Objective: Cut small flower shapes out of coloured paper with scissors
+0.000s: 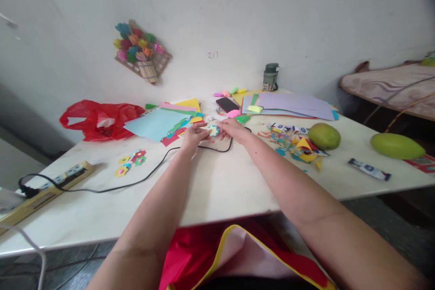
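Both hands meet over the middle of the white table. Between their fingertips is a small cut paper piece, pale with blue at its edge. My left hand pinches its left side, and my right hand has closed fingers at its right side. Coloured paper strips lie just left of my left hand. Farther left on the table rest small paper flowers in yellow, red, green and blue. A black cable runs under and past the hands.
At the left are a red plastic bag and a power strip. Coloured sheets, a phone and a dark bottle stand or lie at the back. Paper scraps, a green fruit and a tube are right.
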A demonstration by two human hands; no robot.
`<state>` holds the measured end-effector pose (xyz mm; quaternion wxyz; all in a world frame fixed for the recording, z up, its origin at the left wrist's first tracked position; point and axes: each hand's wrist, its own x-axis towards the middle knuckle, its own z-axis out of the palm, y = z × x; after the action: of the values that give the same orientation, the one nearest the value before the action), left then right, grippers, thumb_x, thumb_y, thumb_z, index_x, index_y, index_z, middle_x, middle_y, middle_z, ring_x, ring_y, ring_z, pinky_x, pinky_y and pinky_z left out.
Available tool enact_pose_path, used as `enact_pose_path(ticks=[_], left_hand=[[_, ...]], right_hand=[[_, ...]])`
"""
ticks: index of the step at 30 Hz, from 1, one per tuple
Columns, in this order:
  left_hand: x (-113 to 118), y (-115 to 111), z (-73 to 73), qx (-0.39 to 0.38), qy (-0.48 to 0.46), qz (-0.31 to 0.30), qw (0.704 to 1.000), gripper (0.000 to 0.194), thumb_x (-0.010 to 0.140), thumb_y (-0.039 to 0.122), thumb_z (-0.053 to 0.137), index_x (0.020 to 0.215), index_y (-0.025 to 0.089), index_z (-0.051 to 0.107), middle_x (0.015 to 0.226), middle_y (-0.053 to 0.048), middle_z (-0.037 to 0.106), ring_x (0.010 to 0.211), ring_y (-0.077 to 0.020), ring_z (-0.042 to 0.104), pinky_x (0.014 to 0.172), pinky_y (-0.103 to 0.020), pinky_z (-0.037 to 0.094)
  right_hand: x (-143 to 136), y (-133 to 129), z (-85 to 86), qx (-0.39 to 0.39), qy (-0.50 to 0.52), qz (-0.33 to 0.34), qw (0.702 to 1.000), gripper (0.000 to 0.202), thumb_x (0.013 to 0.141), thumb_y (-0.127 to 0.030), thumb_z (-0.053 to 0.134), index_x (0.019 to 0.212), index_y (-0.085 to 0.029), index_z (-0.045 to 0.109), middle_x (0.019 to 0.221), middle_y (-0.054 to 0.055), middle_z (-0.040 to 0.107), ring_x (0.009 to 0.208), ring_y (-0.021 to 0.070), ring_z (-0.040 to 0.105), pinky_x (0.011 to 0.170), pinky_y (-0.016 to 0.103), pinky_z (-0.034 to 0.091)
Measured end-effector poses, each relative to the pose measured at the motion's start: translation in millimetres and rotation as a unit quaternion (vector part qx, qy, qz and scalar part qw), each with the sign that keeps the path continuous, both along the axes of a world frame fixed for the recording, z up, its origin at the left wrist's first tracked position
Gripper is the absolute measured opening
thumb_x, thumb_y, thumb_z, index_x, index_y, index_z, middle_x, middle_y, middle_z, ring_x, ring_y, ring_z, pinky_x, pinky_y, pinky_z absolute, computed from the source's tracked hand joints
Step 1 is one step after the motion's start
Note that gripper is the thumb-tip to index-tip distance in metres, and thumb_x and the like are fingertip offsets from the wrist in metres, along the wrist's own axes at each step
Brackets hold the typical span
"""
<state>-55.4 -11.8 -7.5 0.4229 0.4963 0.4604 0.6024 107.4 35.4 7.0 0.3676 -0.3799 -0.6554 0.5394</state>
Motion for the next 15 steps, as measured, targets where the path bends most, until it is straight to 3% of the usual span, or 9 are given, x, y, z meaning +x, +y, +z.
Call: enact_pose_path(ticks=[3,9,15], left_hand=[[0.5,-0.6,1.6,0.0,0.004,0.004,1.0,0.059,0.047,0.033,0.085,0.095,0.01,0.06,0.057,0.002,0.064,0.052,-0.0112,0.062,0.06,-0.026,0.052],[0.2,2.2,-1.2,-0.014,-0.001,-0.007,1.0,0.058,0.044,0.034,0.086,0.091,0.009,0.062,0.057,0.0,0.065,0.051,-0.0125,0.062,0.061,-0.027,0.053],[-1.4,1.0,-2.6,-0.03,0.001,-0.029,0.999,0.044,0.052,0.038,0.082,0.082,0.011,0.064,0.06,-0.001,0.065,0.054,-0.0127,0.063,0.061,-0.027,0.053]], right_hand=[[0.0,1.3,-1.8,-0.006,-0.006,0.017,1.0,0.027,0.086,-0.035,0.059,0.069,-0.014,0.055,0.057,0.003,0.067,0.039,0.0076,0.056,0.033,0.016,0.03],[-2.8,1.0,-4.4,-0.004,-0.027,0.006,1.0,0.019,0.079,-0.017,0.067,0.066,-0.015,0.053,0.054,0.0,0.066,0.04,0.0066,0.057,0.034,0.014,0.03],[-2.8,-4.0,0.0,-0.002,-0.036,-0.002,0.999,0.021,0.079,-0.016,0.066,0.064,-0.015,0.052,0.051,0.0,0.065,0.039,0.0071,0.057,0.034,0.015,0.029]])
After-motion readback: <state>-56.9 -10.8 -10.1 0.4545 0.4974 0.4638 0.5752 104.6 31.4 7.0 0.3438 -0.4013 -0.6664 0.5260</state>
